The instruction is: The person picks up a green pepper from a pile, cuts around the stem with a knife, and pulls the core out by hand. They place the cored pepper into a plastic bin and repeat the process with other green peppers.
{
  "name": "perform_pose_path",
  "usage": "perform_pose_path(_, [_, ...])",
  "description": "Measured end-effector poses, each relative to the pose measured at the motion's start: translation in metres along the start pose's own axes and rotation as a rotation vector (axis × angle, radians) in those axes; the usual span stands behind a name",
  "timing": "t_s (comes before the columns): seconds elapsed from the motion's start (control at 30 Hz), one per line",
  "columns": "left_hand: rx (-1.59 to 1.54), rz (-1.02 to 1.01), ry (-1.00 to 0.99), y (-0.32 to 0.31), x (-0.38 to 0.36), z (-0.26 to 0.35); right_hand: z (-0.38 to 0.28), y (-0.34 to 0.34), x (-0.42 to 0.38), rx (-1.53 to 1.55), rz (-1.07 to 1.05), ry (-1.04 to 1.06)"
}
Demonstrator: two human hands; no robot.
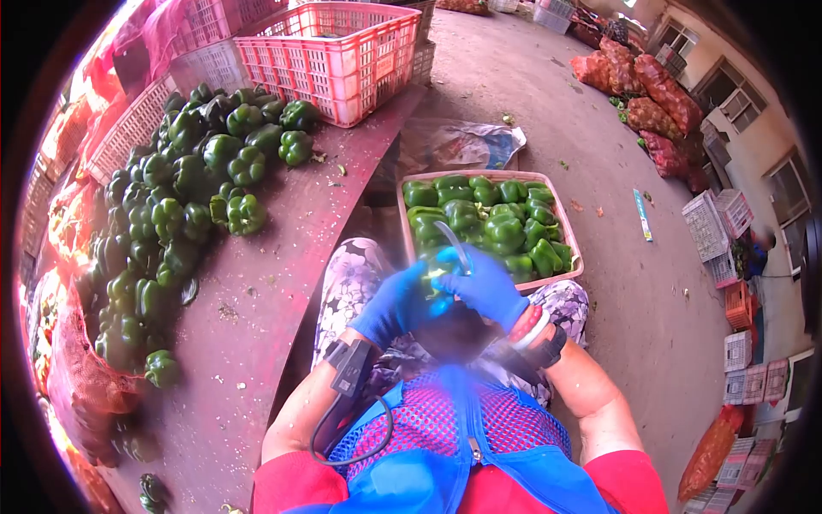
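Both my hands wear blue gloves and meet above my lap. My left hand (pixel 391 301) is closed around a green bell pepper (pixel 433 276), which is blurred and partly covered by fingers. In my right hand (pixel 488 289) is a small knife (pixel 454 243), its curved blade pointing up and away from me. The right fingers are against the pepper. Just beyond the hands stands a pink crate (pixel 568 216) filled with green bell peppers (pixel 503 231).
To my left, a reddish table (pixel 257 283) bears a large heap of green peppers (pixel 163 214). A red plastic crate (pixel 342 64) sits at its far end. Filled mesh sacks (pixel 664 90) and stacked crates (pixel 706 227) line the right wall. A plastic sheet (pixel 462 144) lies behind the pepper crate.
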State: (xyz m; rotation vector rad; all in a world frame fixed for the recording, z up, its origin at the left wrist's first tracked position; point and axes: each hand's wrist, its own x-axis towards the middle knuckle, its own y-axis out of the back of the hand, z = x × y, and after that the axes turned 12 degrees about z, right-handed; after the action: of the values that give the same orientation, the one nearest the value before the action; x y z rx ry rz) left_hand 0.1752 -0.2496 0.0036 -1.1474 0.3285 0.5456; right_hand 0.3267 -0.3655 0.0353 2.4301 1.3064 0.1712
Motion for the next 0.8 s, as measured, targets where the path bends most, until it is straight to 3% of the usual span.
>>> perform_pose_path(0.07, [0.142,-0.051,0.005,0.008,0.010,0.000,-0.015,0.005,0.002,0.121,-0.117,-0.081])
perform_pose_path(0.1, [0.533,-0.036,-0.309,-0.006,-0.002,-0.001,-0.009,0.007,0.006,0.091,-0.132,-0.114])
perform_pose_path(0.17, [0.559,-0.154,-0.309,0.005,0.017,-0.003,0.010,0.009,0.018,0.035,-0.161,-0.179])
perform_pose_path(0.23, [0.693,-0.208,-0.366,0.015,0.035,-0.004,0.032,0.009,0.028,0.235,-0.148,-0.275])
perform_pose_path(0.37, [0.954,-0.034,-0.634,0.019,0.059,-0.012,0.051,0.000,0.033,0.340,0.057,-0.284])
perform_pose_path(0.43, [0.755,0.085,-0.570,0.012,0.069,-0.007,0.047,-0.004,0.042,0.356,0.172,-0.312])
perform_pose_path(0.53, [0.137,0.177,-0.131,-0.003,0.093,0.002,0.078,-0.010,0.065,0.233,0.342,-0.143])
perform_pose_path(0.6, [0.633,0.061,-0.420,-0.004,0.099,0.000,0.083,-0.010,0.072,0.420,0.210,-0.286])
perform_pose_path(0.63, [0.684,0.099,-0.450,-0.007,0.094,0.000,0.077,0.000,0.072,0.513,0.095,-0.348])
perform_pose_path(0.7, [0.698,0.096,-0.446,-0.013,0.084,0.007,0.079,0.012,0.082,0.631,-0.157,-0.447])
perform_pose_path(0.8, [0.565,-0.008,-0.294,-0.005,0.079,0.022,0.078,0.021,0.085,0.629,-0.253,-0.483])
